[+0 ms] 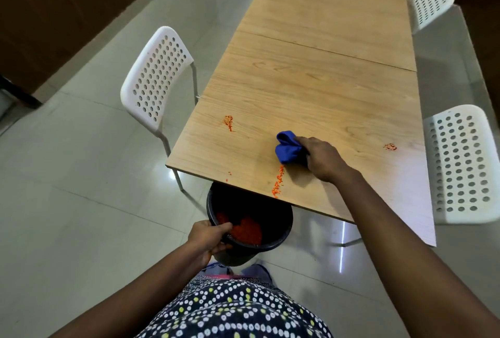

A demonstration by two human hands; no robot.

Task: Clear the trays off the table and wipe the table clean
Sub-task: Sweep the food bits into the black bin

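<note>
Left hand [209, 236] grips black bin [273, 237] rim under the table [311, 94] edge; right hand [322, 159] clutches blue cloth [288, 148] above an orange crumb trail [278, 182]. Sweep crumbs straight into bin, then get side patches [228, 123]; no trays visible.

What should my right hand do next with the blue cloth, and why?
Probably sweep the blue cloth toward you along the trail of orange crumbs, pushing them off the table edge. Your left hand grips the black bucket right under that edge, and it already holds orange scraps. The right hand holds the cloth just above the trail.
</note>
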